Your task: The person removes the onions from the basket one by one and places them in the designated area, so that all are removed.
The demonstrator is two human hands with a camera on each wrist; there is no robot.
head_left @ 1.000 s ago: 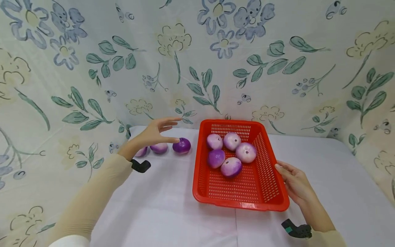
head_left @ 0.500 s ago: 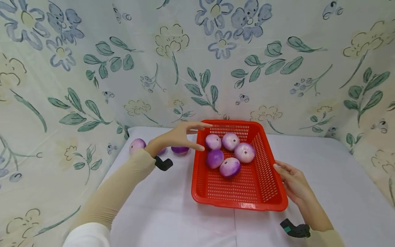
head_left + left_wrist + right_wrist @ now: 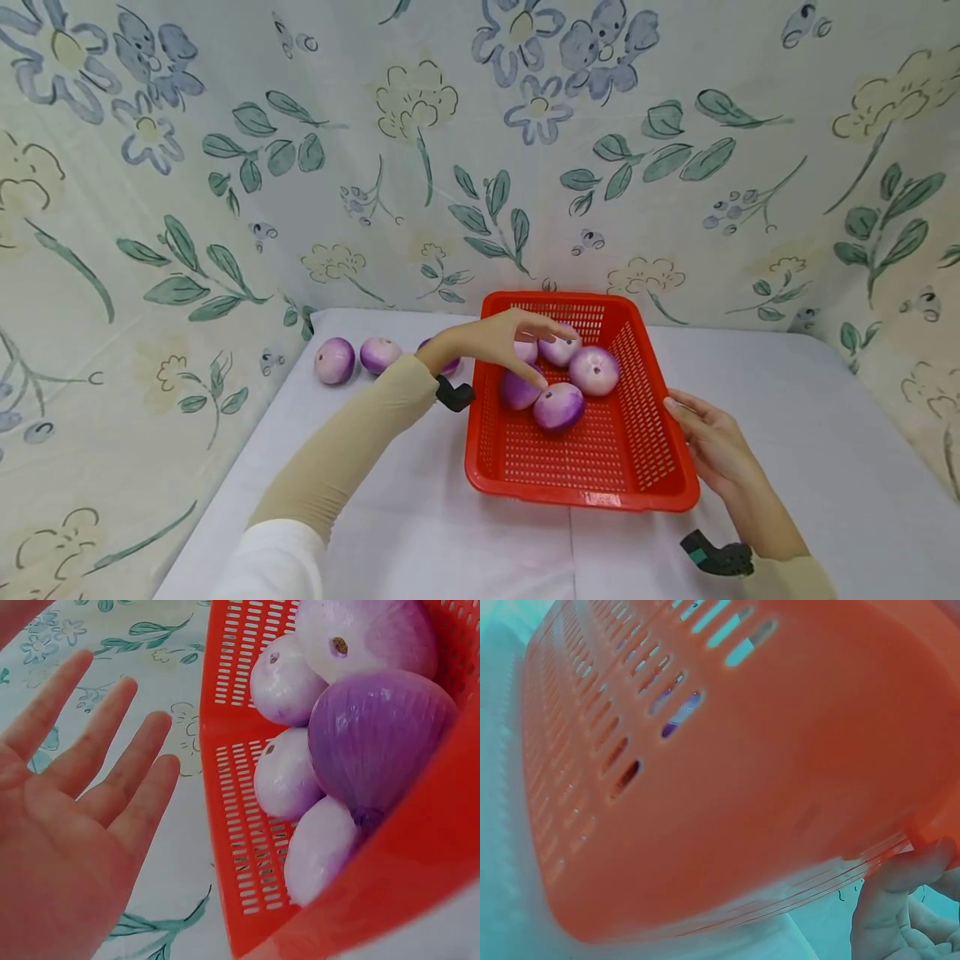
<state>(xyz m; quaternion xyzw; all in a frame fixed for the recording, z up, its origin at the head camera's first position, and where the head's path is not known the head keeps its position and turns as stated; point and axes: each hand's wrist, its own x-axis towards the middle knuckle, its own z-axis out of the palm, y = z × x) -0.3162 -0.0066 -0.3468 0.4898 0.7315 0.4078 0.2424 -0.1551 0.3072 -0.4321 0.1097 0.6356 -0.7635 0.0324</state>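
The left hand (image 3: 495, 340) hovers with fingers spread over the purple onions (image 3: 558, 406) at mid-frame, holding nothing. They look firm, smooth, slippery; best cupped whole. The right hand (image 3: 716, 446) rests relaxed against the red basket (image 3: 585, 492).

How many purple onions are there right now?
8: five in the red basket, one partly hidden by the left hand; three on the table to its left, one mostly behind the wrist.

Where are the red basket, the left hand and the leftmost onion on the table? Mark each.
red basket (image 3: 581, 497): head view, front rim.
left hand (image 3: 491, 340): head view, back of the hand.
leftmost onion (image 3: 334, 360): head view, middle of its skin.
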